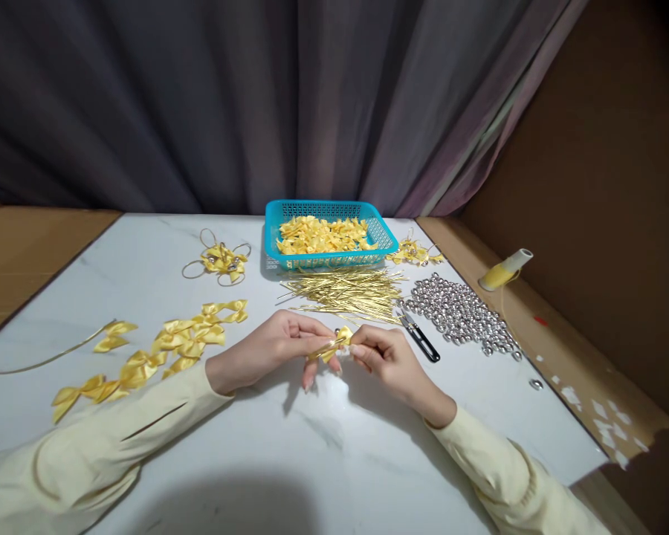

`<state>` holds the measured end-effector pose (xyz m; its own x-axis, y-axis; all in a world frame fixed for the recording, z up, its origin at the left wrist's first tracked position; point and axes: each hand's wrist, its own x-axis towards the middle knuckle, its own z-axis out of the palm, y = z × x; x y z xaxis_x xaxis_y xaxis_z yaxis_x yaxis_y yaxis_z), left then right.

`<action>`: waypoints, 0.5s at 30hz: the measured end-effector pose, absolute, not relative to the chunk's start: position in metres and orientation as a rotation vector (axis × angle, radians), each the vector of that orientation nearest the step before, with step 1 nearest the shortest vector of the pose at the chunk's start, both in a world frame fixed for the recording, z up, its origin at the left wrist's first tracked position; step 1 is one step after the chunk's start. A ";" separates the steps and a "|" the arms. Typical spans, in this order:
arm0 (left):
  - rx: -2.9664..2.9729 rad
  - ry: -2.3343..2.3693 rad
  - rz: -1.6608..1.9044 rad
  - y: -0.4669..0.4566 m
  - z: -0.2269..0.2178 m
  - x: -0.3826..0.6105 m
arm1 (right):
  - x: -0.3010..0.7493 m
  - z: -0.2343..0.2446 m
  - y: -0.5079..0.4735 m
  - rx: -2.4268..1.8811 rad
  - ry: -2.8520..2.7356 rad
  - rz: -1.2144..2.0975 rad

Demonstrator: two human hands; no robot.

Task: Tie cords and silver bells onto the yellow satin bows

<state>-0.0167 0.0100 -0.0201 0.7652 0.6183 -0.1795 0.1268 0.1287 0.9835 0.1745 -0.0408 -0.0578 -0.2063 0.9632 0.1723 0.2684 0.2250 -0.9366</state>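
My left hand point(279, 348) and my right hand point(384, 355) meet over the middle of the white table point(290, 446). Both pinch a small yellow ribbon bow point(334, 345) with a thin gold strand through it. The fingers of both hands are closed on it. A strip of yellow bows point(161, 345) lies on the table left of my left hand. A pile of gold wire ties point(348, 291) lies just beyond my hands. Black snips point(421, 338) lie right of my right hand.
A blue basket point(328, 256) of yellow bows stands at the back. Finished bows with loops point(220, 260) lie back left, more bows point(415, 254) back right. Silver bells point(460, 316) are heaped at the right. A yellow thread spool point(505, 271) lies on the cardboard ledge. Dark curtains hang behind.
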 end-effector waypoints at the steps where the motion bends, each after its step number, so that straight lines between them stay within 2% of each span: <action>1: 1.425 0.652 0.397 0.010 -0.020 -0.017 | 0.175 -0.057 -0.041 -1.171 -1.649 1.026; 15: 1.435 0.654 0.384 0.012 -0.017 -0.018 | 0.175 -0.057 -0.041 -1.186 -1.644 1.011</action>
<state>-0.0183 0.0122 -0.0166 0.7703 0.6112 -0.1819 0.1380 0.1186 0.9833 0.1752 -0.0414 -0.0570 -0.1905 0.9661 0.1741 0.2804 0.2235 -0.9335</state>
